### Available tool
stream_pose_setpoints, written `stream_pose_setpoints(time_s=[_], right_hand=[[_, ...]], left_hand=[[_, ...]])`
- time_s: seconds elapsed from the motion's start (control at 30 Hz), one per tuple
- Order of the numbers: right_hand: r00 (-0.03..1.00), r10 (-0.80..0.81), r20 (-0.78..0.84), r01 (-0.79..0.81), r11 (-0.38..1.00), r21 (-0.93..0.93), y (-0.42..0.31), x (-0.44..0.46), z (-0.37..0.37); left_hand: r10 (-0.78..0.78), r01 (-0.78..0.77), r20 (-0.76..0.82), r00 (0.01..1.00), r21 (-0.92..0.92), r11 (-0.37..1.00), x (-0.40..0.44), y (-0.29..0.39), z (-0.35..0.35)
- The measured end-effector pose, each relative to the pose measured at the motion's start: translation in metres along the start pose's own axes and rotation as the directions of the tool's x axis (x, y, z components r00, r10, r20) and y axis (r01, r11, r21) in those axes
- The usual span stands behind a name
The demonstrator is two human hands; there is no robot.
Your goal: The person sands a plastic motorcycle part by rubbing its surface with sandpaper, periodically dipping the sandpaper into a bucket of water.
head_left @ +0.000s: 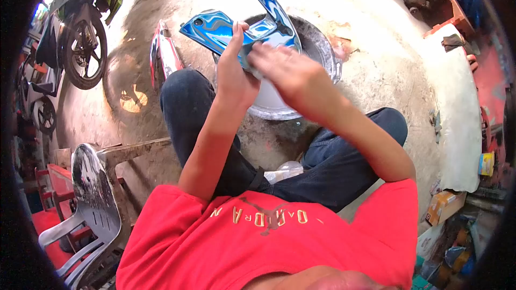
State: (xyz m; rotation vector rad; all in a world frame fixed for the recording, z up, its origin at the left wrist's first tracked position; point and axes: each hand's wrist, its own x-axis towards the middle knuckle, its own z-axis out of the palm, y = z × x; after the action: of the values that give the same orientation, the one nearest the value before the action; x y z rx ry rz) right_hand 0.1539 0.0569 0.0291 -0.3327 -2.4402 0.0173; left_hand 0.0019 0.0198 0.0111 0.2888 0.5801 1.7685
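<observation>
A glossy panel (213,28) with blue, white and dark swirls is held up over a round metal basin (324,48). My left hand (236,72) grips its lower edge, with the thumb upright against the front. My right hand (287,70) lies against the panel's lower middle, its fingers stretched but blurred. Something greyish shows by the right fingertips, too smeared to make out. Whitish liquid or a pale surface shows inside the basin below my hands.
A red and white panel (167,51) lies on the floor left of the basin. Motorcycles (84,48) stand at the upper left, a worn plastic chair (95,188) at the lower left. At the right are a pale slab (457,113) and a cardboard box (445,208).
</observation>
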Motion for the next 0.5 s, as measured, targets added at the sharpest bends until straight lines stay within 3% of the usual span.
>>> stream_pose_setpoints(time_s=[0.1, 0.17, 0.27, 0.3, 0.37, 0.43, 0.47, 0.5], right_hand=[[0.996, 0.086, -0.021, -0.087, 0.994, -0.073, 0.034, -0.001, 0.003], [0.944, 0.330, 0.008, -0.329, 0.943, -0.060, 0.065, -0.001, -0.003], [0.994, 0.106, 0.001, -0.106, 0.994, -0.032, 0.026, -0.005, 0.007], [0.997, 0.031, 0.071, -0.021, 0.992, -0.127, 0.004, -0.006, 0.008], [0.999, -0.033, 0.003, 0.034, 0.993, -0.110, 0.002, -0.007, 0.010], [0.989, 0.146, -0.033, -0.150, 0.969, -0.197, 0.042, -0.003, 0.003], [0.951, 0.307, -0.025, -0.308, 0.949, -0.071, 0.068, -0.008, 0.007], [0.891, 0.435, 0.130, -0.441, 0.897, 0.019, 0.060, 0.002, -0.015]], left_hand=[[-0.002, 0.004, 0.074, 0.997, -0.029, 1.000, -0.003, 0.001, 0.004], [0.012, -0.011, 0.040, 0.999, -0.018, 1.000, -0.001, -0.002, 0.003], [0.012, -0.012, 0.024, 1.000, 0.014, 1.000, 0.000, 0.000, 0.004], [0.005, -0.004, -0.018, 1.000, 0.060, 0.998, -0.001, 0.002, 0.004], [0.004, -0.003, -0.020, 1.000, 0.076, 0.997, 0.001, 0.004, 0.005], [0.007, -0.007, 0.041, 0.999, 0.003, 1.000, 0.001, 0.001, 0.003], [0.006, -0.006, 0.056, 0.998, 0.001, 1.000, -0.003, 0.001, 0.008], [-0.008, 0.009, 0.048, 0.999, -0.020, 1.000, -0.006, 0.000, 0.007]])
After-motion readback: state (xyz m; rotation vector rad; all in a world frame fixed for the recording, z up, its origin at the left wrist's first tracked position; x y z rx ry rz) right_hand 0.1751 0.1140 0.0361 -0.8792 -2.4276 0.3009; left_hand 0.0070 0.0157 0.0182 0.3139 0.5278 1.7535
